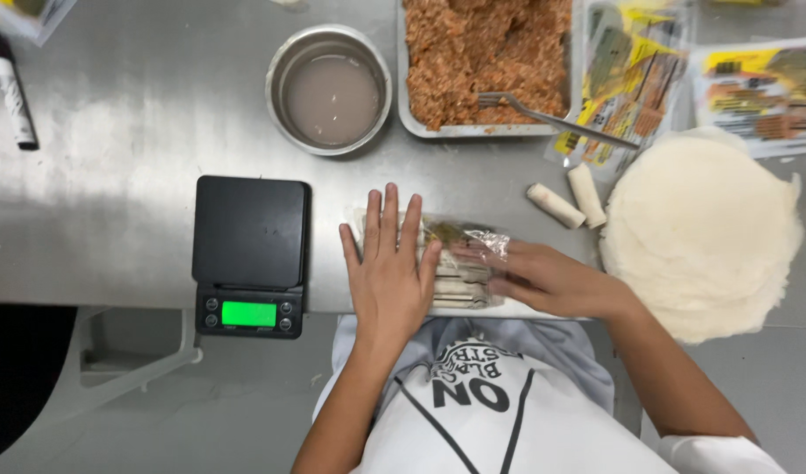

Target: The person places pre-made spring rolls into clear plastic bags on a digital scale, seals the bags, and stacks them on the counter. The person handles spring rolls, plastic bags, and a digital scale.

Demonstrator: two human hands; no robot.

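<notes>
Hands press on a clear plastic packet of rolled wrappers (460, 268) lying at the near table edge just right of the black scale (249, 254): the left hand (387, 268) lies flat and open on its left end, grasping nothing, while the right hand (543, 276) pinches the crinkled plastic at its right end. Beyond the packet, farther right of the scale, sit a steel bowl of cloudy liquid (330, 89), a tray of minced filling (486, 61) with a fork (552, 117), two finished rolls (569, 200) and a stack of round wrappers (701, 233).
</notes>
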